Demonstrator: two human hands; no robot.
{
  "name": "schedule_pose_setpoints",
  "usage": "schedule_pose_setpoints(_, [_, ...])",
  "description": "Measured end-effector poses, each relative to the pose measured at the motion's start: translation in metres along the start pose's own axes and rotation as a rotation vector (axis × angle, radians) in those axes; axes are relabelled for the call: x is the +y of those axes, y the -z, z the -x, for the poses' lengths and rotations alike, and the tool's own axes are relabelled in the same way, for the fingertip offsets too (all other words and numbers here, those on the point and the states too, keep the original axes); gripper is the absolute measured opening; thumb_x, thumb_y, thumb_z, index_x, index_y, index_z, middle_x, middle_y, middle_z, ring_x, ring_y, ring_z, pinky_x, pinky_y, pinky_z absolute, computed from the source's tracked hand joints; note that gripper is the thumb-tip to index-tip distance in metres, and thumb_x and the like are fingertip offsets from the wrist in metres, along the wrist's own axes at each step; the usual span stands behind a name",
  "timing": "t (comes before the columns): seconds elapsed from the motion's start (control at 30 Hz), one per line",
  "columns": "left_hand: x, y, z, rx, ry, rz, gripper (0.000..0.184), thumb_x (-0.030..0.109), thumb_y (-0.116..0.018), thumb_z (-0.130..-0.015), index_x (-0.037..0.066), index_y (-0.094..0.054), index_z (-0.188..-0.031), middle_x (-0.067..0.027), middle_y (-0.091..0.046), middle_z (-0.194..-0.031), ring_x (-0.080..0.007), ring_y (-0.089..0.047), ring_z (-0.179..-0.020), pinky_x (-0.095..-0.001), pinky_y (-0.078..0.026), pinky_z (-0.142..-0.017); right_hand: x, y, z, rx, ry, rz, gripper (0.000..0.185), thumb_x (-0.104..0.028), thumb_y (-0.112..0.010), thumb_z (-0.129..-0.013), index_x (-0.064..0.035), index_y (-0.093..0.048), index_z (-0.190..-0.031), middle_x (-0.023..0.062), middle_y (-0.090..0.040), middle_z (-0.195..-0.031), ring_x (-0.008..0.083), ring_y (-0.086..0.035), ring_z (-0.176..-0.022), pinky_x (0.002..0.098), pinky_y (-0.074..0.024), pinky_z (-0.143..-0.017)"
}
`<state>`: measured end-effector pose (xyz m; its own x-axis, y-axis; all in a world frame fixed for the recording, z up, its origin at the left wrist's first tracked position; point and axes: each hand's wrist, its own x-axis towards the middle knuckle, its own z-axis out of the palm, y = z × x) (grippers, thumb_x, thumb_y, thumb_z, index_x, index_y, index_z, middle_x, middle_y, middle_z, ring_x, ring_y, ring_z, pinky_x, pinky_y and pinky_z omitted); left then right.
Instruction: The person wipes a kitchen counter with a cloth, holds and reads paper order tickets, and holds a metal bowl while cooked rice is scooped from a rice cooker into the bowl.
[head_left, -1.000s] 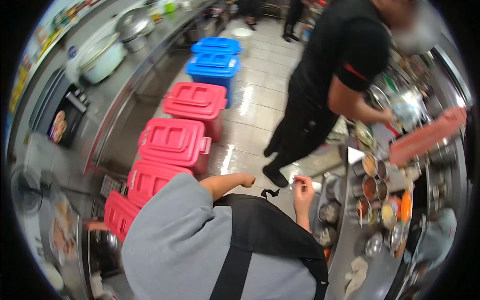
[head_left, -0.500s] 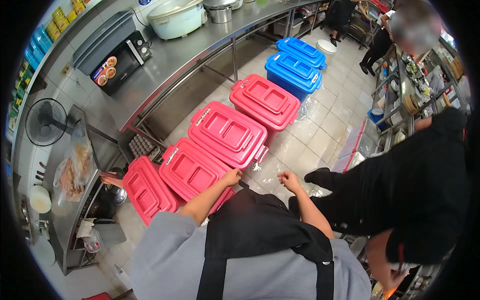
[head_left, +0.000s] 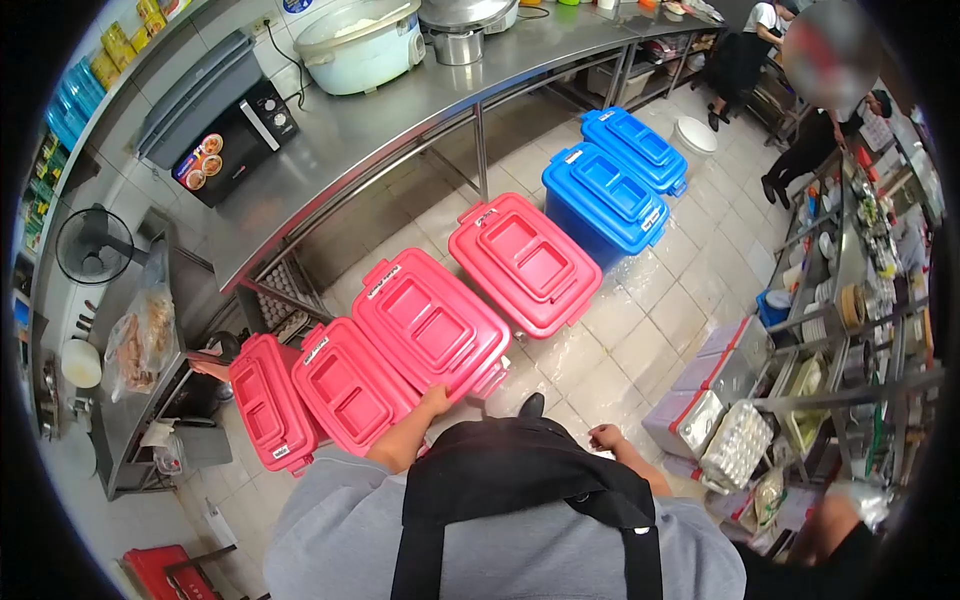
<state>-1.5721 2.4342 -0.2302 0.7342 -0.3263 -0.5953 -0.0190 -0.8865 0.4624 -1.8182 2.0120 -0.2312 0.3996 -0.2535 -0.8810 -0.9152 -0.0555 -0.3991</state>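
My left hand point(head_left: 436, 401) is at the near edge of a large pink lidded bin point(head_left: 440, 275), apparently touching its lid, fingers loosely extended and partly hidden. To the left of that bin stand two more pink bins, one nearer point(head_left: 352, 345) and one at the end of the row point(head_left: 262, 400). Another pink bin point(head_left: 490, 240) stands beyond it. Over the tiled floor, my right hand point(head_left: 605, 437) hangs with its fingers curled; a small white patch shows beneath it, and whether it is held I cannot tell.
Two blue lidded bins point(head_left: 592, 190) and a white bucket point(head_left: 695, 136) stand further along the floor. A steel counter point(head_left: 400, 105) runs behind the bins. On the right are stacked containers point(head_left: 690, 420), egg trays point(head_left: 737, 447) and shelving. Other people are at the back and lower right.
The view has shifted along the row, and the bins appear lower. My left hand has come to the large bin's edge; my right hand has lowered. The person in black has moved mostly out of view.
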Motion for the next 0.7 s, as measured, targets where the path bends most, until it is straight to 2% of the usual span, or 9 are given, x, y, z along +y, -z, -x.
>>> schedule_pose_setpoints(0.07, [0.007,-0.003,-0.005,0.009,0.077,-0.005,0.046,0.026,-0.061,-0.074,0.003,-0.055,-0.114,-0.0253,-0.054,-0.116,-0.0373,-0.052,-0.11,-0.0415,-0.043,-0.093,-0.026,0.044,-0.034,0.009,0.058,0.083,0.016,-0.009,-0.053,-0.084,-0.0048,-0.064,-0.095,0.0083,-0.065,-0.071,0.0163,-0.062,-0.058,0.0308,-0.0511,-0.048])
schedule_pose_setpoints(0.2, [0.045,-0.002,-0.011,0.074,0.182,0.081,0.065,0.025,-0.06,-0.076,-0.006,-0.037,-0.128,-0.0343,-0.036,-0.132,-0.0419,-0.044,-0.12,-0.0405,-0.037,-0.103,-0.126,0.105,-0.062,0.095,0.116,0.008,0.018,-0.008,-0.05,-0.084,-0.005,-0.062,-0.098,0.0076,-0.064,-0.074,0.0156,-0.061,-0.06,0.0289,-0.0508,-0.05])
schedule_pose_setpoints(0.3, [0.061,-0.01,-0.029,0.108,0.185,0.185,0.07,0.023,-0.06,-0.076,-0.011,-0.03,-0.13,-0.0352,-0.035,-0.133,-0.0419,-0.04,-0.124,-0.0409,-0.035,-0.104,-0.206,0.127,-0.092,0.08,0.213,0.035,0.019,-0.006,-0.05,-0.083,-0.0049,-0.061,-0.099,0.0078,-0.064,-0.076,0.0152,-0.061,-0.061,0.0282,-0.0505,-0.051])
schedule_pose_setpoints(0.43, [0.095,-0.016,-0.043,0.177,0.462,0.296,0.065,0.019,-0.061,-0.074,-0.016,-0.037,-0.123,-0.037,-0.029,-0.136,-0.0403,-0.035,-0.129,-0.042,-0.034,-0.105,-0.29,0.138,-0.112,0.057,0.359,0.084,0.021,-0.005,-0.05,-0.083,-0.0046,-0.061,-0.101,0.0077,-0.064,-0.08,0.0147,-0.061,-0.065,0.0279,-0.051,-0.055])
schedule_pose_setpoints(0.5, [0.067,-0.049,-0.078,-0.074,0.228,-0.364,0.049,0.012,-0.06,-0.07,-0.012,-0.051,-0.112,-0.0338,-0.049,-0.12,-0.0372,-0.053,-0.113,-0.0445,-0.046,-0.091,-0.321,0.142,-0.115,0.006,0.425,0.145,0.024,-0.008,-0.05,-0.084,-0.0048,-0.06,-0.105,0.0069,-0.064,-0.082,0.0148,-0.062,-0.069,0.0285,-0.0511,-0.058])
schedule_pose_setpoints(0.53, [0.079,-0.031,-0.083,-0.072,0.223,-0.353,0.049,0.012,-0.06,-0.07,-0.012,-0.051,-0.112,-0.0338,-0.049,-0.12,-0.0372,-0.053,-0.113,-0.0445,-0.046,-0.091,-0.331,0.147,-0.113,-0.038,0.457,0.15,0.024,-0.009,-0.05,-0.085,-0.005,-0.06,-0.107,0.0067,-0.064,-0.082,0.0149,-0.062,-0.069,0.0289,-0.051,-0.058])
schedule_pose_setpoints(0.6, [0.103,0.025,-0.088,-0.519,0.316,-0.093,0.029,0.007,-0.055,-0.069,-0.006,-0.063,-0.094,-0.0245,-0.064,-0.088,-0.0314,-0.066,-0.079,-0.0448,-0.053,-0.067,-0.343,0.162,-0.114,-0.052,0.489,0.158,0.024,-0.011,-0.052,-0.085,-0.005,-0.06,-0.107,0.0065,-0.064,-0.082,0.015,-0.062,-0.069,0.0287,-0.0509,-0.058])
schedule_pose_setpoints(0.63, [0.098,0.008,-0.125,-0.608,0.461,-0.04,0.021,0.005,-0.051,-0.07,0.0,-0.067,-0.083,-0.0166,-0.063,-0.065,-0.0259,-0.063,-0.051,-0.0428,-0.051,-0.048,-0.345,0.166,-0.115,-0.07,0.516,0.159,0.024,-0.012,-0.054,-0.085,-0.0049,-0.06,-0.107,0.0064,-0.064,-0.082,0.0151,-0.062,-0.07,0.0286,-0.0507,-0.058])
schedule_pose_setpoints(0.7, [0.115,0.026,-0.155,-0.379,0.316,0.19,0.02,0.009,-0.052,-0.072,-0.003,-0.067,-0.08,-0.0195,-0.064,-0.07,-0.0257,-0.062,-0.053,-0.0423,-0.05,-0.049,-0.331,0.186,-0.13,-0.048,0.428,0.126,0.022,-0.014,-0.056,-0.086,-0.0043,-0.061,-0.105,0.006,-0.064,-0.082,0.0147,-0.062,-0.071,0.0281,-0.0503,-0.059])
